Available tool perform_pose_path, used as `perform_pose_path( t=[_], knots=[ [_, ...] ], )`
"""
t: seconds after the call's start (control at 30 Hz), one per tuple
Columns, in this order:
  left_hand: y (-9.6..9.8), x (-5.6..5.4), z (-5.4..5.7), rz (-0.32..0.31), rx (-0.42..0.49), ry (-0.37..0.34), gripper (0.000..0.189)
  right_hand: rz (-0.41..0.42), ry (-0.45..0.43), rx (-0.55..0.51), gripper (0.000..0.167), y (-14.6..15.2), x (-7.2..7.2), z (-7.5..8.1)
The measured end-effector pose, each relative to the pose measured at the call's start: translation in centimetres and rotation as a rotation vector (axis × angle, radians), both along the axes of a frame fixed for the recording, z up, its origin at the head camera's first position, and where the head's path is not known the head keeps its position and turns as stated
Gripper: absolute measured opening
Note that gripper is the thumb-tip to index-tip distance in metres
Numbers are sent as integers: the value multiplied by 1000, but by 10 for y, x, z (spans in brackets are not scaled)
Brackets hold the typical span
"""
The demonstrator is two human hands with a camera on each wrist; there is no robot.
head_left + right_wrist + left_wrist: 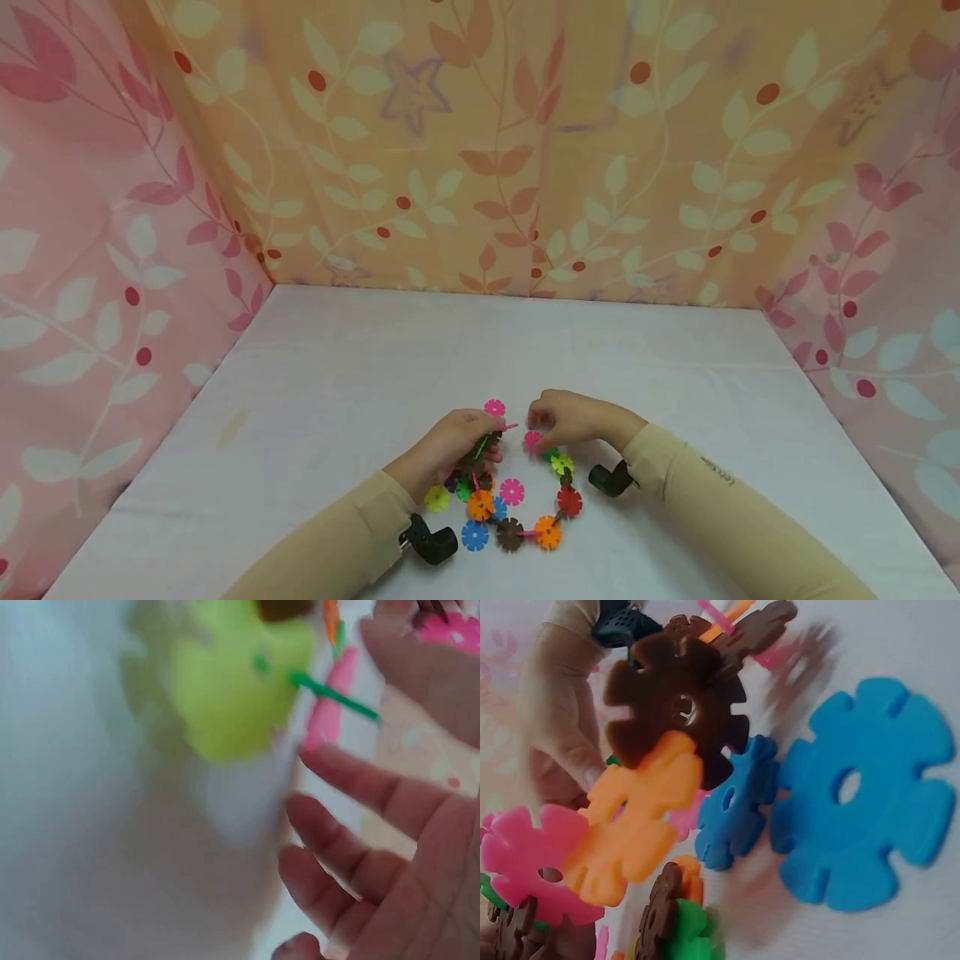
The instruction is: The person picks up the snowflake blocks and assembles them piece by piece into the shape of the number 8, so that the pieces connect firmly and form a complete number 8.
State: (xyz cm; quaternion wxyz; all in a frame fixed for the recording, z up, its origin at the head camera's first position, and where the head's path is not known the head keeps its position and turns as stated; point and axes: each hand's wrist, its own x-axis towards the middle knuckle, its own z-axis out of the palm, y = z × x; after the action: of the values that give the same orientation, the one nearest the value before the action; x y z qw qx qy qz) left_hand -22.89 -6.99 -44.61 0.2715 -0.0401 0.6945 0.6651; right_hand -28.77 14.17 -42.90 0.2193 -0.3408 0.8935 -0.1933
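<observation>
My left hand point(461, 437) grips a brown flower-shaped notched disc point(492, 437) in a linked chain of plastic discs. A pink disc point(494, 407) stands out beyond its fingertips. My right hand point(581, 418) is at the chain's other end, beside a pink disc point(532, 441). In the right wrist view its fingers point(352, 780) are apart, and one fingertip is close to the edge-on pink disc point(330, 705). That disc joins a green one and a yellow disc point(240, 682). The chain curves through a red disc point(569, 502) and an orange disc point(548, 532).
Loose-looking discs lie near the left hand: a blue disc point(475, 535), a yellow disc point(437, 499) and a pink disc point(512, 492). A white cloth point(337, 358) covers the table. Patterned curtains point(480, 167) stand at the back and both sides.
</observation>
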Motion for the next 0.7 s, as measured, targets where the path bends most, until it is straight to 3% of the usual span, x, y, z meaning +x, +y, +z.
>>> perform_pose_path(
  t=[0.17, 0.4, 0.63, 0.7],
  knots=[
    [1, 0, 1, -43, -70, 36, 44, -6, -60, -30, 22, 0, 3, -7],
    [1, -2, -2, -49, -95, 62, 41, -149, -223, -217, 20, 1, 10, -8],
    [2, -2, -2, -62, -96, 52, 41, -173, -258, -338, 8, -1, 17, -10],
    [2, -2, -1, -65, -96, 47, 40, -192, -258, -356, 11, -1, 18, -10]
  ],
)
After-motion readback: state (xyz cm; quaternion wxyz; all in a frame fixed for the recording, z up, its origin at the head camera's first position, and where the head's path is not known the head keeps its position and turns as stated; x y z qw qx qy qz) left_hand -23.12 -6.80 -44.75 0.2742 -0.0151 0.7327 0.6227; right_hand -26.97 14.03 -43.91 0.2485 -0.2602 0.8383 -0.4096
